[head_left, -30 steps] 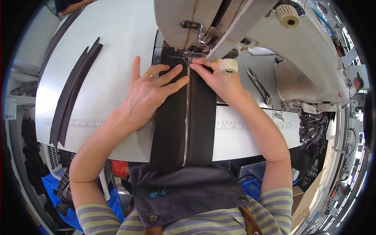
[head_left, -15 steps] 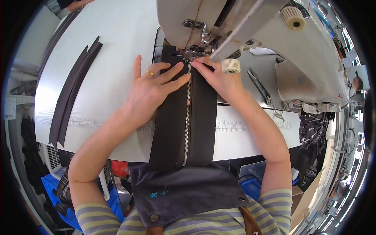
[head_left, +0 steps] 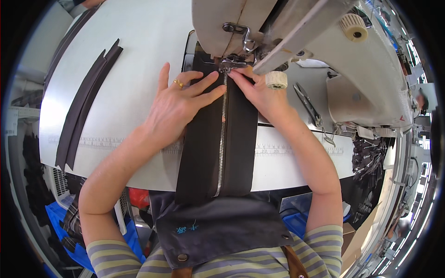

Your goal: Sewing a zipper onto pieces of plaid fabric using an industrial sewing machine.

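Note:
A dark fabric panel (head_left: pixel 199 153) with a silver metal zipper (head_left: pixel 221 148) down its middle lies lengthwise under the sewing machine (head_left: pixel 218 28). Its far end is beneath the presser foot (head_left: pixel 227 65). My left hand (head_left: pixel 181 102) lies on the panel left of the zipper, fingers spread, a gold ring on one of them. Close to the foot, my right hand (head_left: pixel 266 92) pinches the fabric beside the zipper teeth between thumb and finger; its other fingers are partly hidden behind the machine. The panel's near end reaches my dark apron (head_left: pixel 222 222).
Two dark fabric strips (head_left: pixel 88 102) lie on the white table (head_left: pixel 143 60) at the left. Scissors (head_left: pixel 308 104) rest right of my right forearm. Several zipper ends (head_left: pixel 368 153) hang at the table's right edge. A blue bin (head_left: pixel 69 241) stands below on the left.
The view has shifted slightly. Both hands keep their places on the panel, and the zipper looks almost unmoved under the foot.

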A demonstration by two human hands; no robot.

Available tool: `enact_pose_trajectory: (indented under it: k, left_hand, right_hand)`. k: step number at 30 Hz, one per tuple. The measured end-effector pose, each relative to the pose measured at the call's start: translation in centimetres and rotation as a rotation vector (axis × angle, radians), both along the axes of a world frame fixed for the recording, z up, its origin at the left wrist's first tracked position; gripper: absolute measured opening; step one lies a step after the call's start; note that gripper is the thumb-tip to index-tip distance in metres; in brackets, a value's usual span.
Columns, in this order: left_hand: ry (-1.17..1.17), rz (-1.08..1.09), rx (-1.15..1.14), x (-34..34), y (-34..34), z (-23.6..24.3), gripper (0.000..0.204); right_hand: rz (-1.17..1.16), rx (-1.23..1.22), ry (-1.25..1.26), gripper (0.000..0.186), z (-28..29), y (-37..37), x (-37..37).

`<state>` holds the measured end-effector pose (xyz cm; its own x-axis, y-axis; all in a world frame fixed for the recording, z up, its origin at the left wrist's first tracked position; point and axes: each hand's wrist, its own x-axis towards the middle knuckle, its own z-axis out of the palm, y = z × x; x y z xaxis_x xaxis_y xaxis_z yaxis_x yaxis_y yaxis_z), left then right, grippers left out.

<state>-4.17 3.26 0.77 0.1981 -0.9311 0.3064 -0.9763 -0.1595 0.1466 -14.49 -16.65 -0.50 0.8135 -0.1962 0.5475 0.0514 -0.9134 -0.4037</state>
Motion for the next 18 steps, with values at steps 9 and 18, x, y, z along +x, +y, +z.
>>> enact_pose_trajectory:
  k: [9, 18]
  left_hand:
    - [0.045, 0.002, -0.024, 0.7, -0.8, 0.2, 0.050]
    - [0.026, -0.009, -0.039, 0.6, -0.7, -0.2, 0.049]
  right_hand:
    - [-0.026, -0.163, 0.077, 0.024, -0.2, -1.0, -0.6]
    - [0.040, -0.366, -0.033, 0.051, 1.4, 0.7, -3.1]
